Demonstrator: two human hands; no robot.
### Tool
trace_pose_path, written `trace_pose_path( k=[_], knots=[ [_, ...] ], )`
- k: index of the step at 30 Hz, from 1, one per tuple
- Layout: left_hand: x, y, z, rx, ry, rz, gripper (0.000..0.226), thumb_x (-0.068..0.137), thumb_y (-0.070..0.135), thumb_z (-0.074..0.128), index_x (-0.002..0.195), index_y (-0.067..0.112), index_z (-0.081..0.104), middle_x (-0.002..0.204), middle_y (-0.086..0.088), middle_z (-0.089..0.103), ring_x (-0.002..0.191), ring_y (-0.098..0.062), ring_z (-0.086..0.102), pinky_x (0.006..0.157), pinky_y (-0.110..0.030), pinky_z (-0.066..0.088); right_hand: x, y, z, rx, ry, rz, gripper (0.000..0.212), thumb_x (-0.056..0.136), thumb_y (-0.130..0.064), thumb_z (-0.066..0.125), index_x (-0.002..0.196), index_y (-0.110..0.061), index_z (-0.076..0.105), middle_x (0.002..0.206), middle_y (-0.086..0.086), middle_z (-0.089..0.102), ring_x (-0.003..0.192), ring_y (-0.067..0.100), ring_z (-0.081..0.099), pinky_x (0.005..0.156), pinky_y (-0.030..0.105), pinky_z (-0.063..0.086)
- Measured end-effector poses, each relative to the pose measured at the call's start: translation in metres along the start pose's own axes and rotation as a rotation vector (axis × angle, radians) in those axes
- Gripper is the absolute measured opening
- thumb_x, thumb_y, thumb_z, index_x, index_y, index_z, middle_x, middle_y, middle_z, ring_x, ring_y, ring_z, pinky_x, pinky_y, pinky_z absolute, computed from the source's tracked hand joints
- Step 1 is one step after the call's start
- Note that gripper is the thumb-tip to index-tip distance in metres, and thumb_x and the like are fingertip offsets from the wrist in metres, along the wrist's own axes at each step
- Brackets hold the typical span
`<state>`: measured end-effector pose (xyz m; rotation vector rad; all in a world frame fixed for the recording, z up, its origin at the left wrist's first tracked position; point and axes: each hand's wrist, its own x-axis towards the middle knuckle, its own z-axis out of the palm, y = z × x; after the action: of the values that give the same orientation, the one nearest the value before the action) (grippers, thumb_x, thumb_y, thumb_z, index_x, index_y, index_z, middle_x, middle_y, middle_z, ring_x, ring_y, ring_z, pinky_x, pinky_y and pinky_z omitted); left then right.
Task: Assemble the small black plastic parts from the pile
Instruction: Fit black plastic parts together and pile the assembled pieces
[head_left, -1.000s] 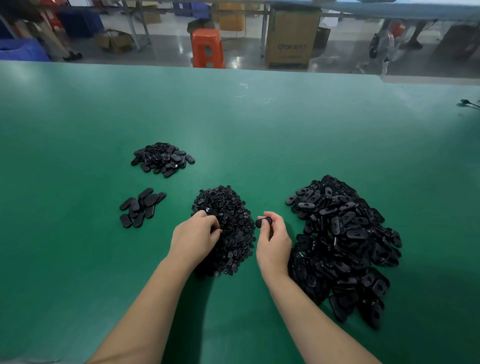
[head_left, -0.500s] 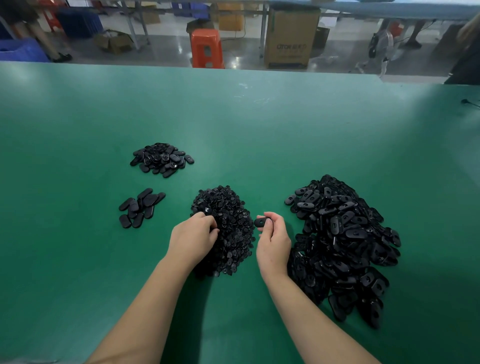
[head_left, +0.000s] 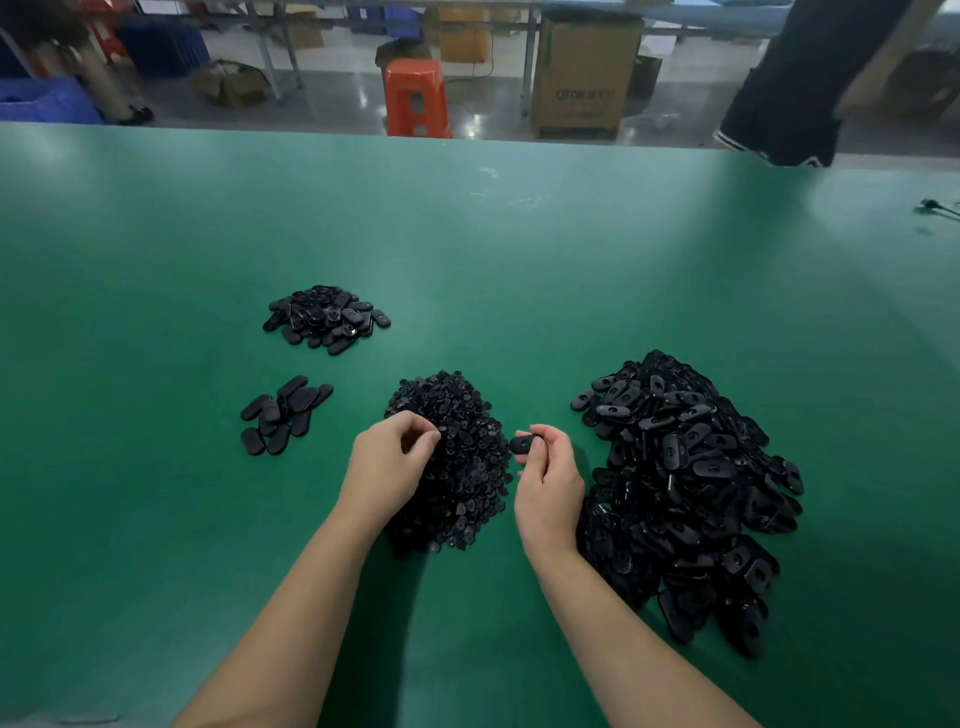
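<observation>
On the green table (head_left: 519, 270) lie several heaps of black plastic parts. A middle pile of small round pieces (head_left: 462, 457) sits between my hands. My left hand (head_left: 387, 467) rests on its left edge with fingertips curled into the pile; whether they pinch a piece is hidden. My right hand (head_left: 548, 480) pinches one oval black shell (head_left: 523, 445) just right of that pile. A large heap of oval shells (head_left: 685, 488) spreads to the right of my right hand.
Two smaller groups of black oval parts lie to the left: a far mound (head_left: 324, 318) and a flat cluster (head_left: 283, 414). A person in dark clothes (head_left: 800, 83) stands past the table's far right edge. An orange stool (head_left: 418, 96) and cardboard box (head_left: 584, 73) stand beyond.
Both hands stay almost in place; my left fingers shift slightly in the small-piece pile. A person in dark clothes has come into view at the far right.
</observation>
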<state>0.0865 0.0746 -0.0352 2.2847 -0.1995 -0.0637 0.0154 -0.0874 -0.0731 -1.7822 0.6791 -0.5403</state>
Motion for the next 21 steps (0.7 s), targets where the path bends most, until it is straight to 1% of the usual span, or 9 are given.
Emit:
trace_pose_path(
  k=[2, 3, 5, 6, 8, 11, 13, 17, 21],
  knots=[
    [0.001, 0.005, 0.0, -0.202, -0.005, -0.075, 0.013, 0.094, 0.024, 0.069, 0.087, 0.034, 0.073, 0.075, 0.015, 0.07, 0.065, 0.001, 0.061, 0.057, -0.011, 0.04, 0.0, 0.0, 0.001, 0.002, 0.002, 0.006, 0.018, 0.107, -0.019, 0.042, 0.107, -0.027, 0.058, 0.093, -0.016, 0.068, 0.085, -0.008, 0.064, 0.068, 0.016, 0.051],
    [0.0, 0.007, 0.001, -0.295, -0.015, -0.111, 0.013, 0.094, 0.021, 0.07, 0.09, 0.033, 0.075, 0.072, 0.017, 0.069, 0.061, 0.0, 0.059, 0.059, -0.014, 0.042, 0.0, 0.0, 0.001, 0.001, 0.002, 0.007, 0.018, 0.107, -0.019, 0.042, 0.107, -0.027, 0.058, 0.093, -0.017, 0.068, 0.085, -0.008, 0.064, 0.069, 0.018, 0.051],
    [-0.001, 0.012, 0.003, -0.467, -0.057, -0.173, 0.017, 0.095, 0.014, 0.068, 0.096, 0.028, 0.077, 0.062, 0.017, 0.061, 0.05, -0.005, 0.045, 0.053, -0.019, 0.039, 0.0, 0.0, 0.001, -0.003, 0.001, 0.007, 0.018, 0.107, -0.02, 0.042, 0.108, -0.027, 0.058, 0.094, -0.017, 0.067, 0.086, -0.008, 0.063, 0.068, 0.018, 0.051],
    [-0.002, 0.013, 0.004, -0.545, -0.084, -0.192, 0.018, 0.095, 0.01, 0.067, 0.097, 0.025, 0.077, 0.059, 0.015, 0.057, 0.05, -0.008, 0.039, 0.049, -0.021, 0.036, 0.0, 0.0, 0.001, -0.003, 0.0, 0.007, 0.018, 0.107, -0.02, 0.041, 0.108, -0.027, 0.058, 0.094, -0.017, 0.067, 0.086, -0.008, 0.063, 0.068, 0.017, 0.05],
    [-0.004, 0.017, 0.006, -0.653, -0.124, -0.198, 0.019, 0.095, 0.003, 0.065, 0.098, 0.019, 0.076, 0.06, 0.006, 0.051, 0.051, -0.012, 0.034, 0.045, -0.023, 0.031, 0.0, 0.0, 0.0, -0.005, -0.004, 0.008, 0.018, 0.107, -0.02, 0.041, 0.108, -0.028, 0.058, 0.094, -0.018, 0.067, 0.086, -0.008, 0.063, 0.068, 0.016, 0.049],
    [-0.006, 0.022, 0.008, -0.705, -0.153, -0.19, 0.021, 0.095, 0.002, 0.065, 0.1, 0.019, 0.076, 0.075, -0.007, 0.056, 0.052, -0.012, 0.032, 0.046, -0.025, 0.028, 0.0, 0.0, 0.0, -0.006, -0.006, 0.007, 0.018, 0.107, -0.02, 0.042, 0.107, -0.029, 0.057, 0.094, -0.019, 0.067, 0.085, -0.007, 0.063, 0.067, 0.014, 0.048],
    [-0.008, 0.023, 0.01, -0.712, -0.154, -0.196, 0.022, 0.094, 0.003, 0.065, 0.097, 0.021, 0.078, 0.077, -0.007, 0.061, 0.052, -0.013, 0.033, 0.046, -0.025, 0.03, -0.001, 0.0, 0.0, -0.003, -0.004, 0.009, 0.018, 0.107, -0.02, 0.042, 0.107, -0.029, 0.057, 0.094, -0.018, 0.067, 0.085, -0.007, 0.063, 0.067, 0.015, 0.048],
    [-0.007, 0.025, 0.016, -0.742, -0.139, -0.231, 0.022, 0.094, 0.002, 0.065, 0.093, 0.02, 0.078, 0.076, -0.004, 0.068, 0.049, -0.012, 0.034, 0.043, -0.022, 0.031, 0.0, 0.001, 0.001, 0.009, 0.002, 0.002, 0.018, 0.106, -0.019, 0.043, 0.105, -0.029, 0.058, 0.096, -0.016, 0.068, 0.084, -0.004, 0.065, 0.072, 0.025, 0.054],
    [-0.005, 0.026, 0.022, -0.73, -0.144, -0.233, 0.021, 0.094, 0.004, 0.066, 0.094, 0.02, 0.079, 0.077, -0.008, 0.066, 0.047, -0.011, 0.034, 0.042, -0.022, 0.03, 0.0, 0.002, 0.001, 0.006, 0.011, 0.01, 0.016, 0.106, -0.02, 0.044, 0.104, -0.03, 0.057, 0.087, -0.011, 0.069, 0.081, -0.002, 0.066, 0.073, 0.031, 0.055]
  ],
)
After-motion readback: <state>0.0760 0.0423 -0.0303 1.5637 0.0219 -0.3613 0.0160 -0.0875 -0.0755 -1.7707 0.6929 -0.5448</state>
